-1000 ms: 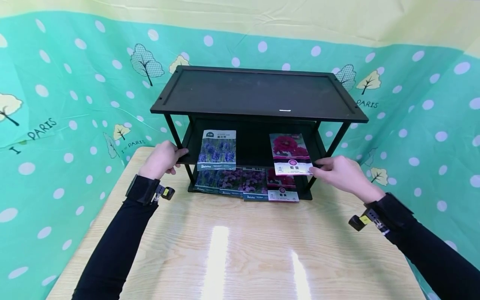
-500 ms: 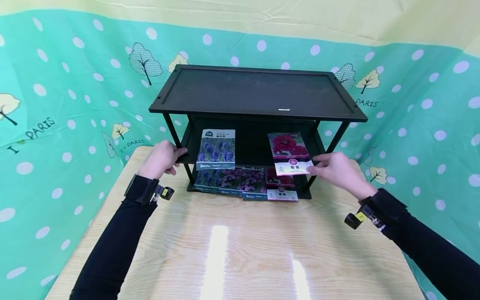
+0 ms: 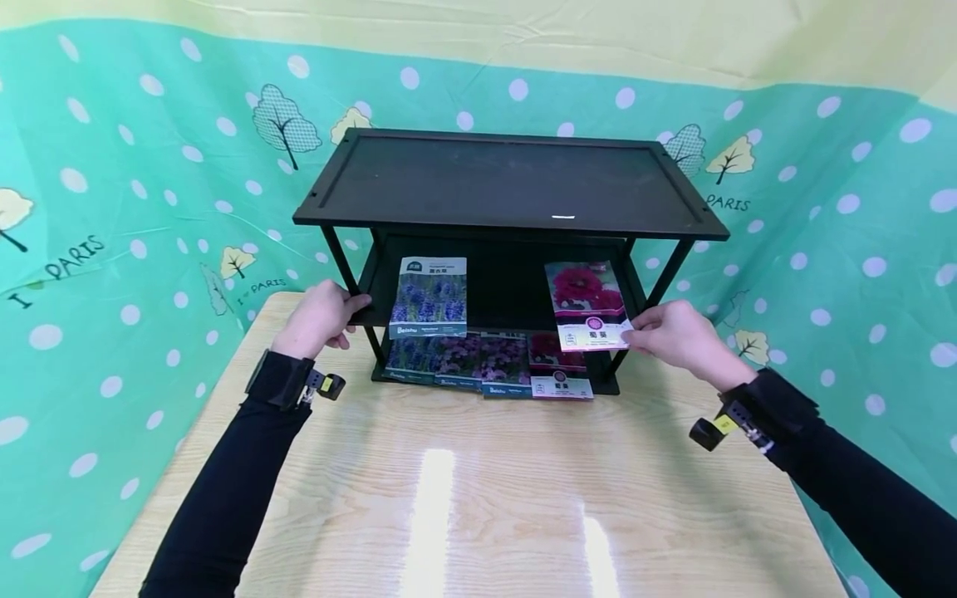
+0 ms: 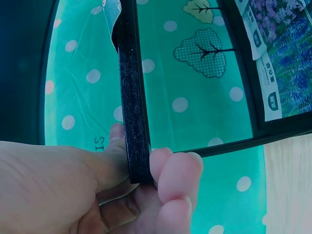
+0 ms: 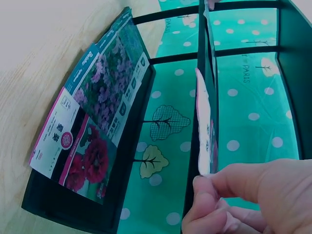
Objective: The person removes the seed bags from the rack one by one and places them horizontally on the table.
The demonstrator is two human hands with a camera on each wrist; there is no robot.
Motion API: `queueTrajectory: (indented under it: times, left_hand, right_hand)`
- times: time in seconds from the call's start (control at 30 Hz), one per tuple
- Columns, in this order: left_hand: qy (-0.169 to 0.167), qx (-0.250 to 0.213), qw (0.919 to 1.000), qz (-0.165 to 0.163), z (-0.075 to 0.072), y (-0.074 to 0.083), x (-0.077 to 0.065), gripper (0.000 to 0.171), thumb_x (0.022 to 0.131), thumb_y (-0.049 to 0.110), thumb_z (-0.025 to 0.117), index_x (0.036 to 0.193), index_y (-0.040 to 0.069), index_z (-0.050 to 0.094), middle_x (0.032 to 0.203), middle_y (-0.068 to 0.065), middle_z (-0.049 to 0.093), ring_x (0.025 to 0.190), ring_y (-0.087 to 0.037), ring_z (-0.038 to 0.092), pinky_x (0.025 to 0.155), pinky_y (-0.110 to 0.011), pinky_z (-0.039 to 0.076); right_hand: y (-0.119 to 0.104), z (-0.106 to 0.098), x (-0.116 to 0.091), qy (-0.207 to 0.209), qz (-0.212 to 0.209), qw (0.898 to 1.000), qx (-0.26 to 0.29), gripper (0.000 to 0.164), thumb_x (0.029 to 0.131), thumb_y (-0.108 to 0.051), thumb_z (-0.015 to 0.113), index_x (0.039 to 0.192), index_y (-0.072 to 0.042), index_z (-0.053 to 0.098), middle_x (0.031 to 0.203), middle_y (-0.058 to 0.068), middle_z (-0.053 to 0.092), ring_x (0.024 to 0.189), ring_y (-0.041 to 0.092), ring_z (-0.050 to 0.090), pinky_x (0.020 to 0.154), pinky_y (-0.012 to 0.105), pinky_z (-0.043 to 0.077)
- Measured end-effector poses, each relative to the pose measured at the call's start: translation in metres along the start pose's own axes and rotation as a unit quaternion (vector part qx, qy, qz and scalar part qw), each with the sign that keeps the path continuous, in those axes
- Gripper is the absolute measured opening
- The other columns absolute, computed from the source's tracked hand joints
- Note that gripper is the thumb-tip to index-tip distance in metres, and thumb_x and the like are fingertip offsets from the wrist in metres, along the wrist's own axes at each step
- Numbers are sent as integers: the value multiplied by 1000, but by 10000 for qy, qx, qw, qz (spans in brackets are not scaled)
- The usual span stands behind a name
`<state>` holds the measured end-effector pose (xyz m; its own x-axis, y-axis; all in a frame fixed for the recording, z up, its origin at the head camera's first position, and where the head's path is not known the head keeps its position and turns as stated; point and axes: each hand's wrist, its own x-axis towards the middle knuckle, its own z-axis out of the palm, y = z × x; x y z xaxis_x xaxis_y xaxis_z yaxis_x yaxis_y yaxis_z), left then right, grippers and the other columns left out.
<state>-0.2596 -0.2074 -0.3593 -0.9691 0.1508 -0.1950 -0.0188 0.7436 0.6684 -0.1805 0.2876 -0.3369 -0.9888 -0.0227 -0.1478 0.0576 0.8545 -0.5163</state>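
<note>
My right hand (image 3: 676, 336) pinches the lower right corner of a seed packet with deep pink flowers (image 3: 586, 295), at the right end of the rack's middle shelf. Its white lower edge sticks out past the shelf front. With thumb above and fingers curled below, my left hand (image 3: 314, 318) grips the left front corner of that middle shelf (image 4: 134, 107). A seed packet with blue-violet flowers (image 3: 429, 303) lies on the same shelf near the left, also overhanging the front. The black rack (image 3: 508, 183) stands on the table.
On the bottom shelf several seed packets lie in a row: blue-violet (image 3: 413, 357) at left, purple (image 3: 504, 359) in the middle, red-flowered (image 3: 559, 363) at right. The rack's top board overhangs the middle shelf. A green dotted curtain (image 3: 187, 166) surrounds the wooden table (image 3: 359, 482).
My right hand has slid the pink-flowered packet slightly to the right and turned it a little straighter. My left hand keeps its grip on the shelf corner.
</note>
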Motion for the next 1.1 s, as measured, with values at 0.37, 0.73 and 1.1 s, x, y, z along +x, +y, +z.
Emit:
queueTrajectory:
  times: [0.37,0.73,1.1]
  left_hand:
    - [-26,41,10000,38,0,1,-2,45,111,32,49,93,-5,69,66,-7,61,47,-18,65,54,-36,59]
    - [77,84,9999,84,1,-1,-4,44,111,31,49,91,-3,68,64,-6,60,45,-17,64,51,-31,56]
    - [49,-31,10000,19,3,-2,-2,45,111,32,48,97,-5,69,64,-6,60,46,-16,64,53,-34,58]
  right_hand:
    - [1,-3,-10,-9,-318,9995,36,30,102,-18,64,118,6,72,79,8,68,62,19,51,50,27,34]
    - [10,-14,-38,141,-308,9979,545,29,105,-23,61,115,3,72,78,9,62,65,17,49,50,28,34]
    - [28,-26,-70,15,244,9976,645,50,107,-37,57,130,7,65,87,8,65,74,20,53,52,30,38]
